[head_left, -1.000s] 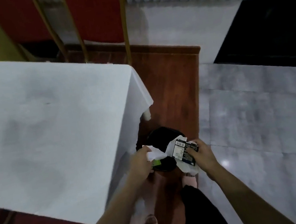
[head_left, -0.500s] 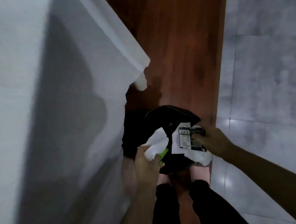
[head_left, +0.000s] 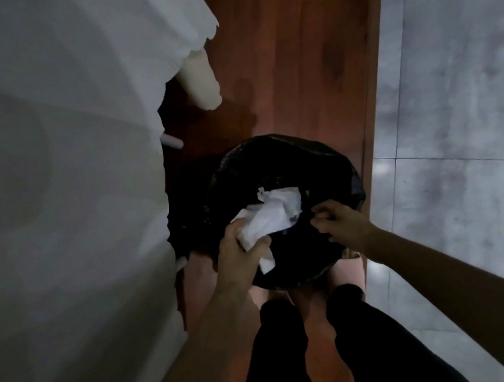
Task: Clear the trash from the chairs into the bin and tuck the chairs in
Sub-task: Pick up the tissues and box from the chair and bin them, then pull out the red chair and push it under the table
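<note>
A round bin (head_left: 274, 154) lined with a black bag stands on the wooden floor just in front of my feet. My left hand (head_left: 237, 253) hovers over its near rim, closed on crumpled white paper (head_left: 255, 233). More white crumpled trash (head_left: 281, 201) lies inside the bin beside it. My right hand (head_left: 340, 225) is over the bin's right side with loosely curled fingers and nothing in it. No chair is in view.
A table under a white cloth (head_left: 63, 186) fills the left side, its white leg (head_left: 200, 80) just beyond the bin. A strip of wooden floor (head_left: 297, 46) runs ahead. Grey tiles (head_left: 458, 94) lie to the right.
My head has tilted down and closer to the bin. The printed wrapper has left my right hand and white trash now lies in the bin. My left hand still grips its paper.
</note>
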A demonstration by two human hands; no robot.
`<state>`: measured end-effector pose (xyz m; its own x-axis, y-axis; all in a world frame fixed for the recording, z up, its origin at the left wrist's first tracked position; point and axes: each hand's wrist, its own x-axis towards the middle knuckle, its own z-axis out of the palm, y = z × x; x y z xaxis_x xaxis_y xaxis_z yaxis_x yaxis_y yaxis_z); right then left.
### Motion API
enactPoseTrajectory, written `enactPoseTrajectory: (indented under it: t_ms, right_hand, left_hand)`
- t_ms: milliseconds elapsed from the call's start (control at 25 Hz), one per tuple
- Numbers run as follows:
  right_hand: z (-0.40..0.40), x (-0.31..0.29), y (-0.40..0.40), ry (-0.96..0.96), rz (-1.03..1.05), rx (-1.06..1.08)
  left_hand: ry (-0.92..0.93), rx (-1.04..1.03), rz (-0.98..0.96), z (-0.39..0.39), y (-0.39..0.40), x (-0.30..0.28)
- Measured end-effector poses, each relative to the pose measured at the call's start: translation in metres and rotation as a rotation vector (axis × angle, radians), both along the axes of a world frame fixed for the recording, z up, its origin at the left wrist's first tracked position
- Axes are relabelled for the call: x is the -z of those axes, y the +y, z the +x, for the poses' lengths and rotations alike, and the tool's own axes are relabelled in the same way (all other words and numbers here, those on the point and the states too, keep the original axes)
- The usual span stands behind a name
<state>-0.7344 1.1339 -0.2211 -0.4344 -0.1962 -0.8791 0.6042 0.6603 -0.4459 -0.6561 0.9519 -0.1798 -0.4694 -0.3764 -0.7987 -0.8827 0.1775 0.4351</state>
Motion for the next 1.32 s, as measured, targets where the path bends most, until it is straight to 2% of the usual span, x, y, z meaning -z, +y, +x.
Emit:
enactPoseTrajectory:
  t_ms: [200,360,520,600,840,1080,1240,1320]
  right_hand:
    - [0.002,-0.044,-0.004,0.145,0.046,-0.181]
    - [0.005,-0.121,-0.011,0.221,0.028,-0.261]
    - [0.007,-0.244,-0.023,0.339,-0.027,-0.336]
    - [0.012,-0.309,-0.028,0.37,-0.025,-0.347]
    - [0.032,-0.424,-0.042,0.521,-0.141,-0.509]
    - [0.073,-0.476,-0.103,0.573,-0.305,-0.715]
    - [0.115,-0.514,-0.176,0.638,-0.451,-1.012]
    - [0.141,-0.527,-0.203,0.659,-0.495,-1.071]
  left_hand:
    - [-0.027,0.133,0.051,0.011,-0.007,-0.023]
    - [0.009,0.256,0.063,0.013,-0.009,-0.091]
    - [0.183,0.392,0.033,-0.006,-0.02,-0.198]
    - [0.259,0.394,-0.018,-0.008,-0.024,-0.263]
    - [0.427,0.392,-0.316,0.024,-0.027,-0.407]
    - [0.419,0.16,-0.505,0.095,-0.067,-0.473]
    - [0.416,-0.217,-0.607,0.186,-0.107,-0.506]
    - [0.417,-0.38,-0.626,0.225,-0.118,-0.519]
